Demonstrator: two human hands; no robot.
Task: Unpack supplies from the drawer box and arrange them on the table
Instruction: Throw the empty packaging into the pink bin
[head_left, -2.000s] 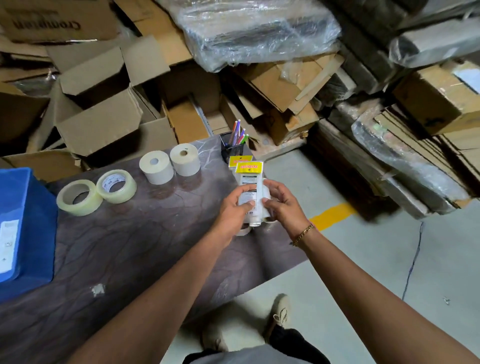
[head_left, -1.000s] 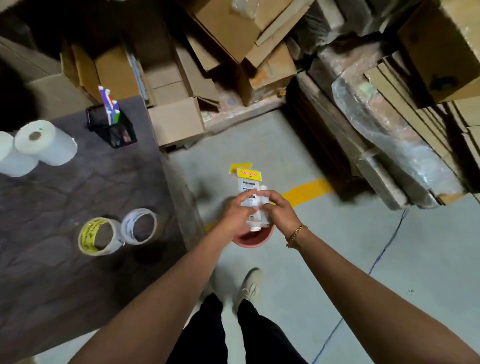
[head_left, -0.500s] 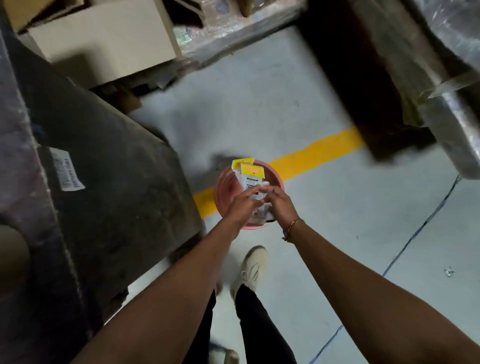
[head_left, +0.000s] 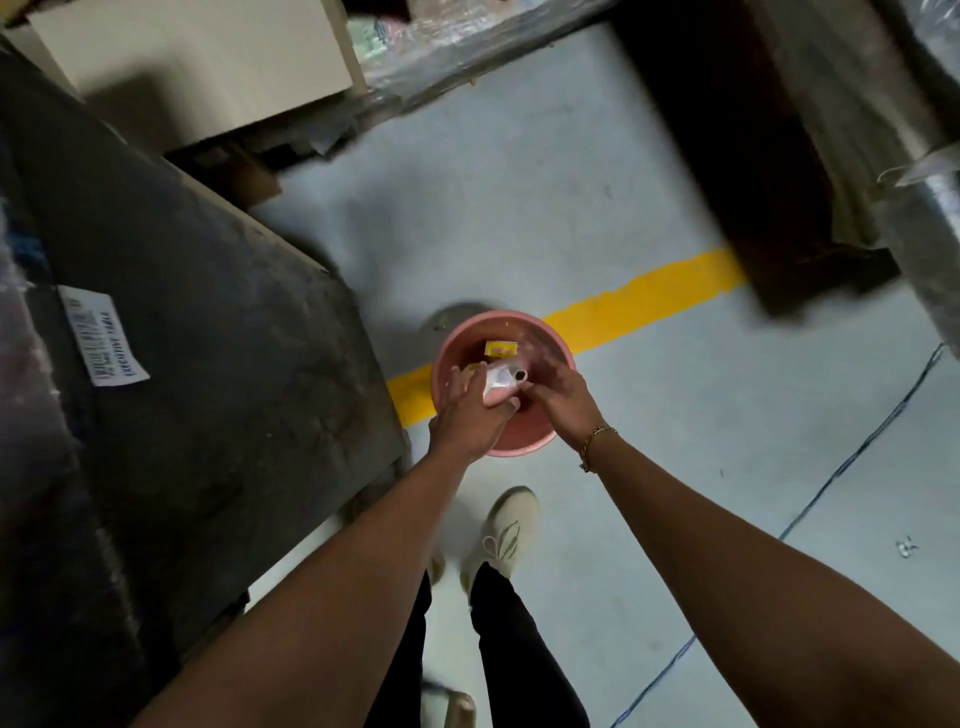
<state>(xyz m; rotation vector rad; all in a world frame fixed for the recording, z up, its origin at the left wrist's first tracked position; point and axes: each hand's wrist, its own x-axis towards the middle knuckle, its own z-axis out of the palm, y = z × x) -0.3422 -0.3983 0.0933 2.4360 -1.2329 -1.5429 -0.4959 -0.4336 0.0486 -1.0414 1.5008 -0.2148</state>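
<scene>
One head-worn view — aimed steeply down at the floor (head_left: 675, 457) from standing height.

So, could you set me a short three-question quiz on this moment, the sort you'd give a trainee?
1. True or false: the round pink plastic bin is upside down.
2. What crosses the grey floor behind the bin? A) yellow painted line B) red rope C) white chain
3. Which hand's grip holds the white plastic packet over the bin?
Key: 1 false, it stands open side up; 2 A; 3 the left hand.
</scene>
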